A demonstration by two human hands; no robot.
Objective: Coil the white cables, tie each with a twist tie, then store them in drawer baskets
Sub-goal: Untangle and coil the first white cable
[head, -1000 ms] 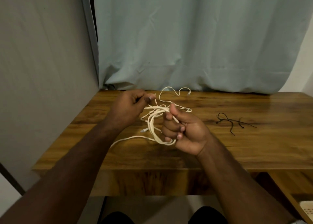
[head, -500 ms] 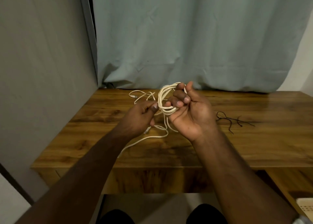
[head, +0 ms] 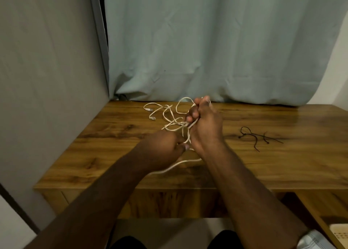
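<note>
A white cable [head: 170, 125] lies in loose loops over the middle of the wooden table [head: 113, 154]. My right hand [head: 205, 124] is raised above the table and grips several loops of it, fingers curled round the bundle. My left hand [head: 162, 149], lower and to the left, pinches a strand of the same cable near the right wrist. A free length trails under my left forearm toward the table's front edge. Two plug ends [head: 149, 110] rest at the back left. Black twist ties [head: 254, 135] lie to the right of my hands.
A pale curtain [head: 207, 51] hangs behind the table and a grey wall [head: 47, 70] closes the left side. A lower wooden shelf [head: 320, 207] and the corner of a white basket [head: 339, 231] show at the bottom right.
My left hand has dropped down and toward me, pulling the strand. My right hand stays raised with the loops, now turned more edge-on. The loose loops spread over the table.
</note>
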